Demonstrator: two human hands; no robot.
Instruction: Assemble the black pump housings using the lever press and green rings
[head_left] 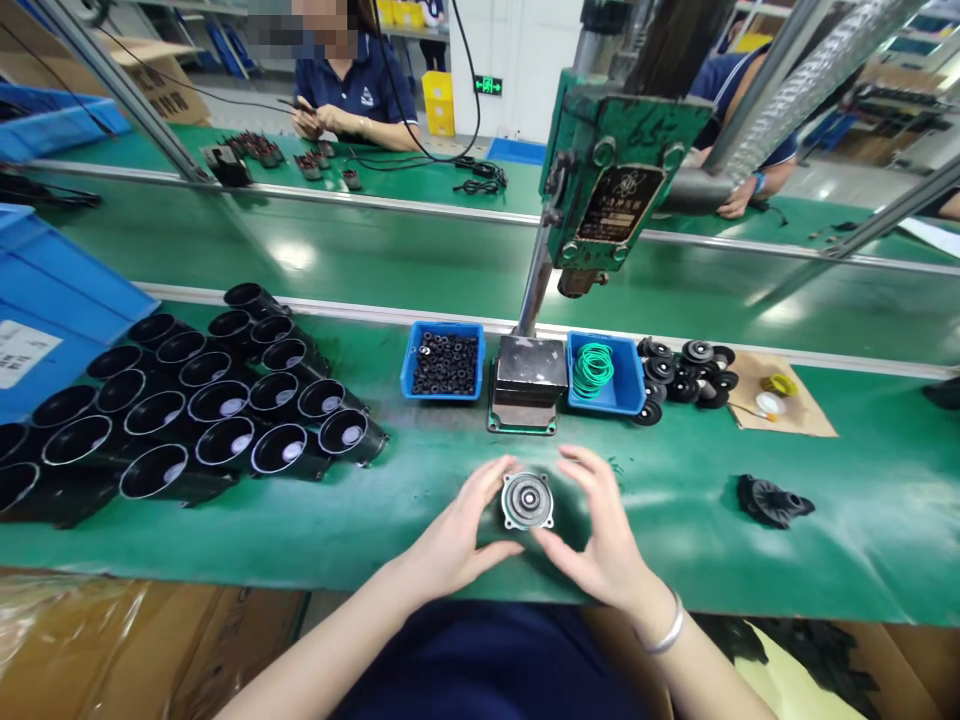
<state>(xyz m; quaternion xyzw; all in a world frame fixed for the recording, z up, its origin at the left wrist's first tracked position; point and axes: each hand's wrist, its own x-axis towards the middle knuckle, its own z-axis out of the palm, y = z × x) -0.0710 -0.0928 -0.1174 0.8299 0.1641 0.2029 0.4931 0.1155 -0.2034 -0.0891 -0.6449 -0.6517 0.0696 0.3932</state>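
Both my hands hold one small round grey metal part (528, 501) with a dark centre, just above the green bench near its front edge. My left hand (459, 535) grips it from the left with curled fingers. My right hand (600, 530), with a silver bracelet on the wrist, grips it from the right. Straight behind the part stands a green hand press (611, 175) with its grey base block (529, 375).
Left of the press base is a blue tray of black rings (444, 362), right of it a blue tray of green O-rings (604, 372). Black cylindrical housings (217, 400) lie stacked at left, black discs (686, 375) and a black impeller-like part (772, 500) at right. Other people work across the conveyor.
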